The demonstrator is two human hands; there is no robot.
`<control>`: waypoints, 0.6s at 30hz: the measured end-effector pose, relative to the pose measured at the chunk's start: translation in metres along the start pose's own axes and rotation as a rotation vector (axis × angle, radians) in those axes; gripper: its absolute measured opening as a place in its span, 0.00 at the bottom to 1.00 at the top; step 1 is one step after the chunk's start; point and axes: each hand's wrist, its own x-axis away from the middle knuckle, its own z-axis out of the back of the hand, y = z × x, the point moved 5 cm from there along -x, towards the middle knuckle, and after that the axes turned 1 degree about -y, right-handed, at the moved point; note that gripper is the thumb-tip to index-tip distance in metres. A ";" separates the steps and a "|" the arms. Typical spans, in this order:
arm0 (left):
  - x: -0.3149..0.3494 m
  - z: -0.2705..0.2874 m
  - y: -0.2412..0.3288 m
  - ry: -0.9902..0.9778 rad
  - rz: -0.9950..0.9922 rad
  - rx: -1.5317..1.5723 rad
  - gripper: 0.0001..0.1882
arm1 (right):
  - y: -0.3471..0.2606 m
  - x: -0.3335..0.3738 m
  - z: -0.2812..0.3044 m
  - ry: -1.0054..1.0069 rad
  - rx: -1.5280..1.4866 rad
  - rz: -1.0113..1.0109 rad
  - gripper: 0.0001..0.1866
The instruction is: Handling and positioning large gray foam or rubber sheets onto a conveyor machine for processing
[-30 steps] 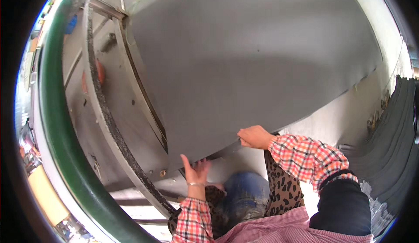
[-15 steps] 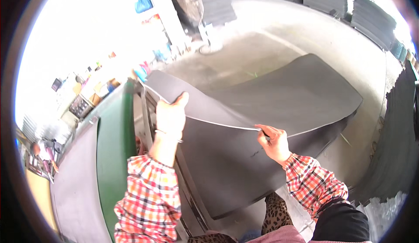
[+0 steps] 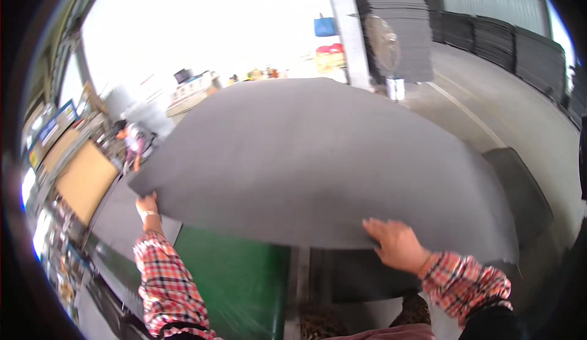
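While the person's two hands held out in front, a large grey sheet (image 3: pixel 318 157) hung between and beyond them, bowed up in the middle, its near edge above a green top (image 3: pixel 235 279). The left hand (image 3: pixel 147 205) pinched the sheet at its left corner, a pale band (image 3: pixel 148 214) round the wrist. The right hand (image 3: pixel 397 242) lay at the near edge, toward the sheet's right end, with its fingers over the upper face, pointing left; whether its thumb pinched from below I could not tell. The hands were well apart, and both forearms wore checked sleeves (image 3: pixel 168 279).

A grey mat (image 3: pixel 113 218) adjoined the green top on the left, near a tan board (image 3: pixel 87 178) and a co-worker (image 3: pixel 133 141), who showed small and blurred. Below the near edge lay a dark piece (image 3: pixel 367 276), partly covered from view by the sheet; another dark piece (image 3: pixel 523 190) showed beyond its right end. Farther off, a fan (image 3: pixel 384 43) stood before a tall stack (image 3: pixel 416 34), right of a white pillar (image 3: pixel 347 22) and a blue bag (image 3: pixel 325 26). More dark stacks (image 3: pixel 495 40) lined the floor (image 3: pixel 452 111).
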 end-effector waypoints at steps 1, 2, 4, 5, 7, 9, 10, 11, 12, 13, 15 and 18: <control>0.023 -0.016 -0.062 -0.049 0.075 -0.350 0.21 | -0.021 0.006 -0.018 -0.019 -0.030 0.033 0.29; 0.047 -0.030 -0.109 -0.200 0.043 -0.574 0.23 | -0.037 0.013 -0.038 -0.041 -0.053 0.058 0.28; 0.113 -0.005 -0.256 0.009 0.511 -0.052 0.17 | -0.067 0.023 -0.097 -0.050 -0.218 0.128 0.24; 0.145 -0.049 -0.179 0.033 0.756 0.188 0.17 | -0.044 0.030 -0.120 -0.094 -0.211 0.023 0.20; 0.205 -0.020 -0.185 0.014 0.913 0.097 0.19 | -0.058 -0.005 -0.140 -0.153 -0.246 0.091 0.17; 0.235 0.010 -0.200 0.012 0.903 -0.065 0.18 | -0.084 -0.033 -0.153 -0.213 -0.281 0.180 0.14; 0.245 0.014 -0.215 -0.005 0.870 -0.137 0.18 | -0.103 -0.035 -0.166 -0.427 -0.220 0.278 0.14; 0.249 0.015 -0.230 0.000 0.892 -0.149 0.18 | -0.118 -0.032 -0.176 -0.639 -0.149 0.371 0.15; 0.247 0.025 -0.233 0.037 0.882 -0.130 0.18 | -0.130 -0.030 -0.175 -0.650 -0.153 0.394 0.15; 0.246 0.027 -0.235 0.072 0.867 -0.105 0.19 | -0.137 -0.019 -0.177 -0.735 -0.166 0.381 0.17; 0.238 0.013 -0.280 0.103 0.948 -0.005 0.18 | -0.140 0.006 -0.186 -0.648 -0.226 0.402 0.20; 0.219 0.004 -0.300 0.149 1.007 0.121 0.18 | -0.112 0.045 -0.206 -0.490 -0.282 0.381 0.21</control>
